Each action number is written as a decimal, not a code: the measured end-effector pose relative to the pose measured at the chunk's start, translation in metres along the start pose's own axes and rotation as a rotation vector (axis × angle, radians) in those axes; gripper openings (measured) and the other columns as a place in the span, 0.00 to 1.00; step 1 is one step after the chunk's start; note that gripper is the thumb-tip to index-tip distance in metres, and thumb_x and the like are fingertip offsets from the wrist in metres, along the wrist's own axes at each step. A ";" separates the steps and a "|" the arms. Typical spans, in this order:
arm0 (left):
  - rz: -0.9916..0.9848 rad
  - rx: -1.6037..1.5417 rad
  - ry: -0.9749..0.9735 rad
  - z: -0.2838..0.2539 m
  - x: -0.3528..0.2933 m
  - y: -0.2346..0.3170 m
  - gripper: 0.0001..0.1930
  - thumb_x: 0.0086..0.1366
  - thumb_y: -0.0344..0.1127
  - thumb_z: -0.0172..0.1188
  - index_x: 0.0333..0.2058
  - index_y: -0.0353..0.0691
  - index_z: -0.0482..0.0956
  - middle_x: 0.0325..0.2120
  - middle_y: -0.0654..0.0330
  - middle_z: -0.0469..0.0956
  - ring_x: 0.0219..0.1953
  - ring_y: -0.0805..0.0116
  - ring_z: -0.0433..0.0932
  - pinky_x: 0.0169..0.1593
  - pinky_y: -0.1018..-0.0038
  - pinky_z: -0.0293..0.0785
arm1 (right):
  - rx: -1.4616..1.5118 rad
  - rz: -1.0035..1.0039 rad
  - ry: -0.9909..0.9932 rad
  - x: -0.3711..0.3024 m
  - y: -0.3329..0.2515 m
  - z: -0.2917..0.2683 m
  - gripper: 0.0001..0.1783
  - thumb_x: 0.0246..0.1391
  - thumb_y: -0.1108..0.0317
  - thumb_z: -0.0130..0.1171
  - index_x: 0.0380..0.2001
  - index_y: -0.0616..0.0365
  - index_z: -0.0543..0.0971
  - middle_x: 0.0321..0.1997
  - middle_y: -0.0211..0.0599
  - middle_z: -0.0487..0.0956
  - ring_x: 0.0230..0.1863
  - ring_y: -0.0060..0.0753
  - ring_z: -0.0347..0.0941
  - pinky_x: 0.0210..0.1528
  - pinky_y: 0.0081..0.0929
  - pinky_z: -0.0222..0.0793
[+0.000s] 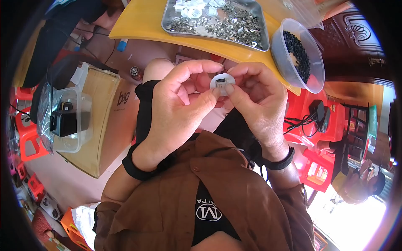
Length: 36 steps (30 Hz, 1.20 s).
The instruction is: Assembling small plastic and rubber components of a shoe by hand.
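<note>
My left hand (178, 98) and my right hand (259, 100) meet in front of my body, below the table's edge. Between their thumbs and fingertips they pinch a small round white plastic piece (214, 83). A small dark part and a pale, metallic-looking part show on its face; my thumbs cover its lower portion. Just beyond my hands, a metal tray (213, 39) on the table holds many small metal parts (240, 25) and white plastic pieces (190, 8). Right of the tray is a clear plastic bowl (317, 73) containing small black parts (298, 54).
The yellow table (138, 21) curves across the top. At left a cardboard box (115, 117) carries a clear container (86, 119) with a black device (65, 121). Red stools (316, 169) stand at right, one bearing a black adapter (320, 112) with cables. Another person (358, 186) is far right.
</note>
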<state>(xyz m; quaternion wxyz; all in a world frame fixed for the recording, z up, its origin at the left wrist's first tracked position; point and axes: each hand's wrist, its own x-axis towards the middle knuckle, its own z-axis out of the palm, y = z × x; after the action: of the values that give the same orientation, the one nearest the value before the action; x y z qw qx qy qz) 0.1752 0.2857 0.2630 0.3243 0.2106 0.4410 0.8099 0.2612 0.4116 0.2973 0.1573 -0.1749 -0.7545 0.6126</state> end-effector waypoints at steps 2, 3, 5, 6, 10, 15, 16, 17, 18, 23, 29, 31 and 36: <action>0.035 0.037 -0.046 0.001 0.000 -0.002 0.13 0.58 0.17 0.57 0.43 0.29 0.72 0.37 0.56 0.77 0.39 0.73 0.78 0.43 0.77 0.78 | 0.044 -0.007 0.051 0.002 0.005 0.001 0.12 0.49 0.82 0.58 0.39 0.66 0.73 0.34 0.35 0.77 0.35 0.20 0.75 0.37 0.18 0.74; 0.033 0.039 -0.048 0.002 0.000 -0.003 0.13 0.58 0.17 0.57 0.43 0.29 0.72 0.37 0.56 0.77 0.39 0.73 0.78 0.43 0.77 0.78 | 0.088 -0.015 0.095 0.002 0.006 0.002 0.11 0.47 0.80 0.60 0.36 0.64 0.75 0.32 0.30 0.78 0.33 0.16 0.75 0.36 0.16 0.73; 0.101 0.087 0.011 0.003 -0.001 -0.005 0.14 0.58 0.17 0.58 0.43 0.29 0.72 0.35 0.55 0.78 0.38 0.73 0.78 0.43 0.78 0.78 | 0.169 -0.010 0.087 0.002 0.007 0.006 0.11 0.47 0.80 0.60 0.36 0.64 0.75 0.32 0.30 0.78 0.33 0.15 0.74 0.35 0.16 0.73; 0.099 0.087 0.009 0.004 -0.001 -0.005 0.14 0.58 0.17 0.58 0.43 0.29 0.72 0.35 0.55 0.78 0.38 0.73 0.78 0.43 0.78 0.78 | 0.247 -0.005 0.077 0.002 0.007 0.007 0.10 0.47 0.80 0.60 0.36 0.64 0.75 0.32 0.31 0.78 0.34 0.15 0.74 0.35 0.16 0.73; 0.182 0.174 0.042 0.007 -0.003 -0.004 0.15 0.56 0.16 0.59 0.44 0.29 0.72 0.34 0.56 0.78 0.36 0.74 0.78 0.42 0.80 0.77 | 0.113 -0.082 0.147 0.002 0.013 0.008 0.12 0.45 0.80 0.62 0.35 0.62 0.75 0.32 0.32 0.78 0.32 0.18 0.75 0.33 0.17 0.73; 0.236 0.249 0.060 0.005 -0.004 -0.004 0.19 0.54 0.14 0.59 0.46 0.29 0.72 0.32 0.58 0.77 0.35 0.76 0.78 0.41 0.80 0.77 | -0.573 -0.663 0.320 0.006 0.008 0.002 0.16 0.35 0.78 0.66 0.32 0.58 0.77 0.29 0.35 0.76 0.26 0.30 0.74 0.28 0.23 0.70; 0.259 0.274 0.060 0.005 -0.004 -0.004 0.20 0.54 0.13 0.59 0.47 0.30 0.72 0.31 0.59 0.76 0.34 0.77 0.77 0.40 0.81 0.77 | -0.572 -0.661 0.320 0.005 0.008 0.001 0.16 0.35 0.78 0.66 0.32 0.58 0.77 0.29 0.35 0.76 0.26 0.30 0.74 0.28 0.23 0.70; 0.282 0.299 0.061 0.005 -0.004 -0.004 0.21 0.54 0.13 0.59 0.48 0.30 0.73 0.31 0.60 0.76 0.34 0.78 0.77 0.40 0.81 0.77 | -0.578 -0.673 0.305 0.004 0.008 0.001 0.15 0.34 0.78 0.67 0.31 0.57 0.78 0.29 0.35 0.76 0.26 0.31 0.74 0.27 0.24 0.69; 0.282 0.298 0.059 0.006 -0.004 -0.003 0.21 0.54 0.13 0.59 0.48 0.30 0.73 0.31 0.60 0.76 0.34 0.78 0.77 0.40 0.81 0.77 | -0.585 -0.686 0.291 0.003 0.007 0.001 0.15 0.33 0.78 0.67 0.30 0.56 0.78 0.29 0.34 0.76 0.27 0.31 0.74 0.26 0.24 0.68; 0.238 0.286 0.073 0.010 -0.006 0.001 0.20 0.53 0.13 0.59 0.46 0.29 0.73 0.32 0.61 0.75 0.33 0.79 0.76 0.42 0.81 0.77 | -0.593 -0.828 0.363 0.005 0.009 0.001 0.16 0.32 0.78 0.68 0.30 0.54 0.79 0.30 0.33 0.76 0.29 0.31 0.75 0.27 0.25 0.69; 0.281 0.218 0.069 0.009 -0.006 -0.002 0.13 0.54 0.14 0.60 0.38 0.30 0.72 0.32 0.61 0.75 0.34 0.79 0.76 0.42 0.81 0.77 | -0.587 -0.766 0.354 0.003 0.008 0.004 0.16 0.31 0.79 0.67 0.29 0.55 0.79 0.32 0.33 0.75 0.28 0.31 0.75 0.27 0.24 0.70; 0.290 0.213 0.067 0.009 -0.007 -0.004 0.13 0.53 0.14 0.61 0.37 0.30 0.72 0.32 0.61 0.75 0.34 0.79 0.76 0.42 0.81 0.77 | -0.586 -0.773 0.341 0.002 0.008 0.004 0.15 0.31 0.79 0.67 0.28 0.55 0.79 0.32 0.33 0.75 0.28 0.31 0.74 0.27 0.24 0.70; 0.311 0.235 0.066 0.007 -0.008 -0.004 0.12 0.53 0.14 0.61 0.36 0.31 0.71 0.31 0.60 0.75 0.34 0.78 0.77 0.42 0.80 0.77 | -0.557 -0.798 0.336 0.002 0.009 0.005 0.14 0.30 0.79 0.67 0.26 0.57 0.79 0.31 0.32 0.75 0.27 0.29 0.73 0.26 0.23 0.69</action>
<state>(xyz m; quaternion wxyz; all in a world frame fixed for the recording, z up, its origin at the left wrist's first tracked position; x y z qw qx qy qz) 0.1866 0.2861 0.2629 0.1540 0.2860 0.5051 0.7996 0.2574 0.4101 0.2879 0.4453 -0.0047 -0.8614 0.2442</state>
